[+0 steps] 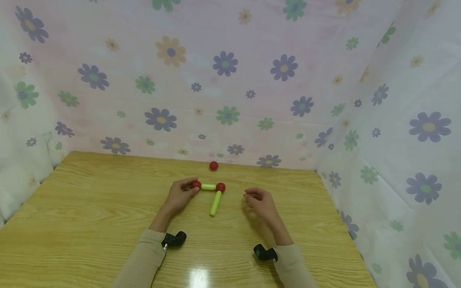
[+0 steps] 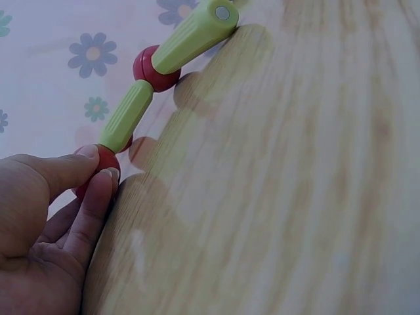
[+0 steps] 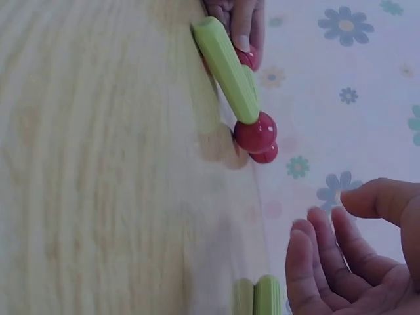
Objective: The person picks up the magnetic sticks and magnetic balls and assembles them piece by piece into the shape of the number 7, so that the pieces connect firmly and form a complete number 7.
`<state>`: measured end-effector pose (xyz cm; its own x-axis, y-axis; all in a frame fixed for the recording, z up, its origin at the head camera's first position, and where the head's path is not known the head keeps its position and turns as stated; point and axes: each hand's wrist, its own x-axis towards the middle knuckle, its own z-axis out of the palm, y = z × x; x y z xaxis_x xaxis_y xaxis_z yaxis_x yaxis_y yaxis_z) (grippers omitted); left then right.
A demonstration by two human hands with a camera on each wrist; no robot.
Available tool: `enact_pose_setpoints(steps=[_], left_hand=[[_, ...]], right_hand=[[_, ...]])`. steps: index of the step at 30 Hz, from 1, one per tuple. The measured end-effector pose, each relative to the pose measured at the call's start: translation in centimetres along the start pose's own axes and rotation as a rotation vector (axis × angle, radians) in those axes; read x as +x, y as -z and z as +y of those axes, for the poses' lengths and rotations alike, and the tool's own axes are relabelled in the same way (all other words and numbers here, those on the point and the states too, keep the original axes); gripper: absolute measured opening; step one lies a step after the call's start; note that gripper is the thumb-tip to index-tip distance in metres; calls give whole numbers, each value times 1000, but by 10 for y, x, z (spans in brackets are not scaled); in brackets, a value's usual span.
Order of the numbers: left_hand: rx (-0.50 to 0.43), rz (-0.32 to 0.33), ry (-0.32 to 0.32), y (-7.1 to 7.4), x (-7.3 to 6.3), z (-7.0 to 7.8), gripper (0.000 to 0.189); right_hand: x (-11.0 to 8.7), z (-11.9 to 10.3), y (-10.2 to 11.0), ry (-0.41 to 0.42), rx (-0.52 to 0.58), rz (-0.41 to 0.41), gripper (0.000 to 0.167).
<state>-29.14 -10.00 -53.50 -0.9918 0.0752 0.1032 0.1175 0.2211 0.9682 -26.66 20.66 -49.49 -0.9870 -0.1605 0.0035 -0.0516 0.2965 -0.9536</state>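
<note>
My left hand (image 1: 179,196) pinches a red ball (image 2: 108,159) between thumb and fingers at the table's middle. From that ball a short yellow-green rod (image 1: 208,187) runs right to a second red ball (image 1: 220,187). A longer yellow-green rod (image 1: 215,204) joins the second ball and points toward the near edge; a round metal disc shows on its free end in the left wrist view. My right hand (image 1: 264,205) holds nothing, its fingers loosely curved, to the right of the joined pieces and apart from them.
Behind the joined pieces, a loose red ball (image 1: 213,165) lies near the far edge of the wooden table (image 1: 94,206). Another green rod (image 3: 267,295) shows by my right hand in the right wrist view. Flowered cloth (image 1: 195,72) hangs behind and at both sides.
</note>
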Motion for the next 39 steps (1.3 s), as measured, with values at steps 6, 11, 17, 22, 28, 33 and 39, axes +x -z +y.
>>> enact_pose_setpoints(steps=[6,11,17,22,28,33,39], left_hand=[[-16,-1,5,1,1,-1,43],[-20,0,10,0,1,-2,43],[-8,8,-8,0,1,-2,43],[0,10,-25,-2,1,-2,43],[1,14,-26,-4,-1,-1,43],[-10,17,-11,-2,0,-2,43],[-28,10,-9,-1,0,-2,42]], right_hand=[[10,1,11,77,-66,178,27],[12,5,17,9,-179,249,36],[9,12,19,-114,-360,157,44],[9,14,20,-96,-386,160,34],[9,12,23,-106,-370,157,29],[11,12,25,-100,-380,148,27],[14,16,31,-130,-348,119,27]])
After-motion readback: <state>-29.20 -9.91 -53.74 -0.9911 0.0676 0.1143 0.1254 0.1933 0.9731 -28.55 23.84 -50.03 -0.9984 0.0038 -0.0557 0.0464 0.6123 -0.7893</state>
